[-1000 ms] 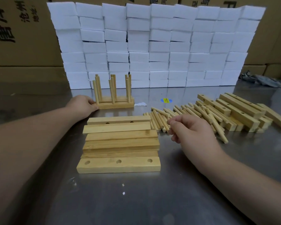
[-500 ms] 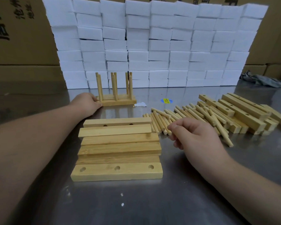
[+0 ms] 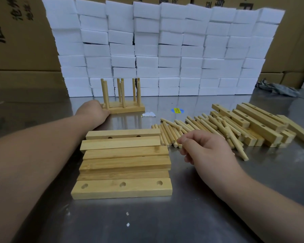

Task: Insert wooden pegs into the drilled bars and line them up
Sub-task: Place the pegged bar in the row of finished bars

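Little has changed over the last second. The left hand [image 3: 93,111] stays pressed against the left end of the pegged bars [image 3: 128,109] at the back of the bench [image 3: 165,218]; its fingers are hidden, so I cannot tell its grip. Upright pegs [image 3: 122,92] stand in those bars, some leaning. The right hand [image 3: 206,149] still hovers, fingers curled, thumb and forefinger close together at the near ends of the loose pegs [image 3: 191,126]. No peg shows in it, and I cannot tell if it pinches one. The empty bars [image 3: 125,162] lie in a row between the hands, and the nearest bar [image 3: 121,190] shows three open holes. Judgement: squaring of the finished set is wrapping up, the next peg pick is just starting, and most bars are unfilled.
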